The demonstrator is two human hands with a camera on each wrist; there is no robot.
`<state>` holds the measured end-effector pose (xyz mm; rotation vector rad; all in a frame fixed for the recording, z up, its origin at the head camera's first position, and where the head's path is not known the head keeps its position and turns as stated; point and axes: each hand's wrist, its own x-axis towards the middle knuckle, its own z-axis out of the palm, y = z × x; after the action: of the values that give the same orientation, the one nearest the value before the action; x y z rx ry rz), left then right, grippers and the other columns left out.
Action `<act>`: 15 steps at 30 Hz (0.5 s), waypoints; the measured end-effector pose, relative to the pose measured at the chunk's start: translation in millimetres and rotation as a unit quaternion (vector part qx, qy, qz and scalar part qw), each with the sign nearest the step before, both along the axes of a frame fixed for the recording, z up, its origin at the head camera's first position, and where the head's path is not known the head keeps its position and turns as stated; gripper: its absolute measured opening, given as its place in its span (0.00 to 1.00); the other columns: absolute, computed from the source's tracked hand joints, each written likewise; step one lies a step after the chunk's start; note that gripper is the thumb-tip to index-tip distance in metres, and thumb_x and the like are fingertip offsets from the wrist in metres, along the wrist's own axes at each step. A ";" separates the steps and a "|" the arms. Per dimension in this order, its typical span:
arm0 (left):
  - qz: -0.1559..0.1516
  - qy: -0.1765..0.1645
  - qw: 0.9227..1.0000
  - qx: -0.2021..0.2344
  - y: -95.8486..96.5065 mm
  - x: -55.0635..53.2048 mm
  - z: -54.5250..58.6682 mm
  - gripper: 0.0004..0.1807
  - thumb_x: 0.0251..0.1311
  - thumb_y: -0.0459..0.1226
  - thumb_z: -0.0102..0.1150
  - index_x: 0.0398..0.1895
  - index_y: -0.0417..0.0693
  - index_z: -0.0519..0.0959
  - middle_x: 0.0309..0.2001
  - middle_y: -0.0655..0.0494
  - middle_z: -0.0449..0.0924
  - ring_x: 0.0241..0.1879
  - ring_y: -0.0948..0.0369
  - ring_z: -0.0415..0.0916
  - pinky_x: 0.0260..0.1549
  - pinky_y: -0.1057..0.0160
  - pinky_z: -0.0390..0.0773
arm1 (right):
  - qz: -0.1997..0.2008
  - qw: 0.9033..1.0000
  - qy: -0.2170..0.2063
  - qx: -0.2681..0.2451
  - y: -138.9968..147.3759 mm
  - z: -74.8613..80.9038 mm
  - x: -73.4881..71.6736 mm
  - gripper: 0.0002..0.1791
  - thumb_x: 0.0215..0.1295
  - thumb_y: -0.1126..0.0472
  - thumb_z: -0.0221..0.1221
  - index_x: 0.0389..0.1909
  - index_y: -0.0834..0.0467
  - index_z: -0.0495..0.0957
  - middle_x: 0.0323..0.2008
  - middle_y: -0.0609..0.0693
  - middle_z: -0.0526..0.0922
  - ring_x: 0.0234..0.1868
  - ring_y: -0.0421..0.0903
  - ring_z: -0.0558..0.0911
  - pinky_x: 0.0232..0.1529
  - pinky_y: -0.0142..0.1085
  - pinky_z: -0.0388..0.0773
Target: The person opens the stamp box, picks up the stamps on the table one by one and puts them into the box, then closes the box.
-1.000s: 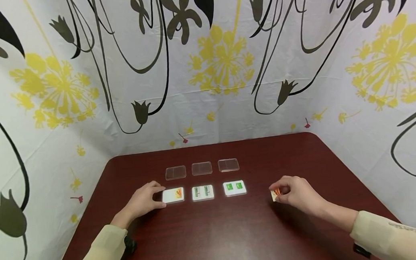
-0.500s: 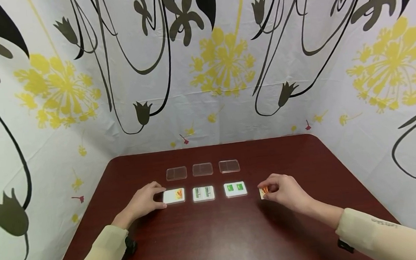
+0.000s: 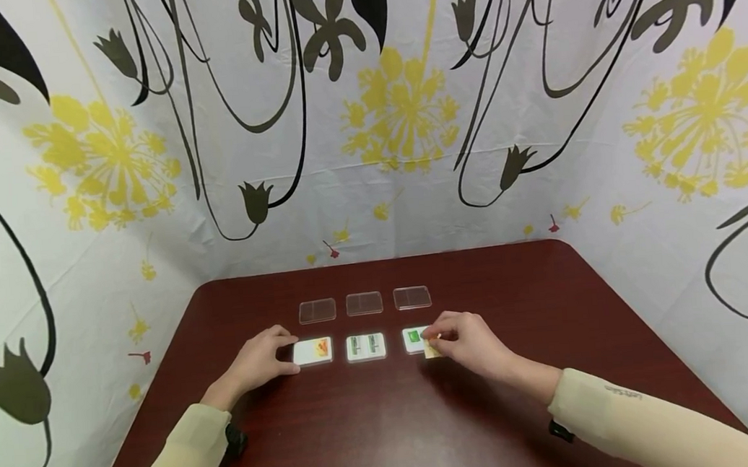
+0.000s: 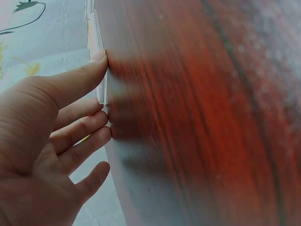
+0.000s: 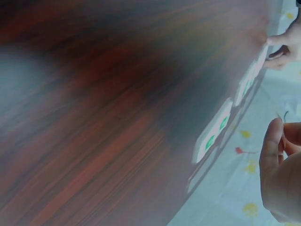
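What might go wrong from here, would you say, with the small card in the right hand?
The small card is pinched in the fingertips of the right hand, so it might slip and drop. In the head view, hand and card overlap the right white case, so they could brush it out of line. The left hand is at the edge of the left white case; a slight push might slide it along the table.

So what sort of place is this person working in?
Probably a small curtained-off table booth indoors. Flower-patterned cloth surrounds the far edge and both sides of a dark red-brown table, where picture cards sit in a row.
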<state>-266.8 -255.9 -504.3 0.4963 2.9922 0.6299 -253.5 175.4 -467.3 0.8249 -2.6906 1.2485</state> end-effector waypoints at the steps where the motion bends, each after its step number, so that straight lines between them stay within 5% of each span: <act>1: 0.001 0.001 1.000 0.000 0.0 -0.1 -0.2 0.34 0.53 0.48 0.76 0.63 0.48 0.80 0.57 0.54 0.75 0.56 0.52 0.74 0.52 0.46 0.75 | 0.003 1.000 0.003 0.001 -5.3 0.1 -1.6 0.12 0.62 0.67 0.67 0.40 0.48 0.89 0.35 0.40 0.84 0.30 0.37 0.80 0.31 0.33 0.79; 15: 0.000 0.013 1.000 -0.003 0.2 0.2 -1.5 0.33 0.53 0.49 0.77 0.62 0.48 0.80 0.56 0.54 0.76 0.54 0.52 0.75 0.51 0.46 0.76 | 0.040 0.999 -0.013 -0.006 -82.8 7.1 -24.2 0.09 0.63 0.64 0.67 0.40 0.46 0.91 0.35 0.35 0.86 0.33 0.36 0.80 0.31 0.33 0.77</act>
<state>-266.6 -255.8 -505.8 0.5084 3.0184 0.6185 -277.7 92.5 -460.3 0.9292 -2.6923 1.2976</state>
